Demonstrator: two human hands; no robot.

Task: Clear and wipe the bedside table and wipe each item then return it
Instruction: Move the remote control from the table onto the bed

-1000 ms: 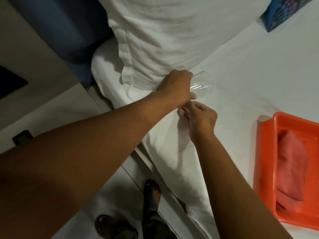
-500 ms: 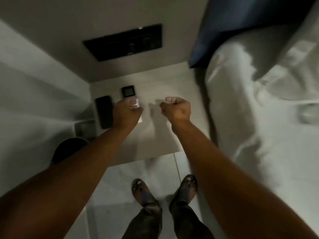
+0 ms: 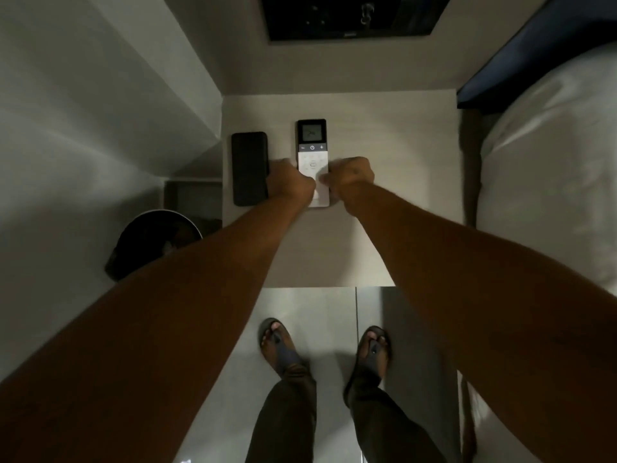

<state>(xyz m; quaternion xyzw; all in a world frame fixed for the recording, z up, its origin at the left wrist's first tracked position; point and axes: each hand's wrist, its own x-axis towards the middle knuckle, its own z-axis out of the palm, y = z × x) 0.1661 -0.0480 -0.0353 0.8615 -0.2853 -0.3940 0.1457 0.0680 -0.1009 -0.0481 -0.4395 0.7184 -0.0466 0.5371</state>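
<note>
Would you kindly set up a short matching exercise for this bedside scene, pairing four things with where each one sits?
Things:
1. white remote
2. black phone
3. dark bin
4. bed

Places:
A. on the floor, left of the bedside table
B. right of the table
C. on the table, between the left hand and the right hand
D. on the table, along its left edge

Pairs: 1-C, 2-D, 3-A, 4-B
</note>
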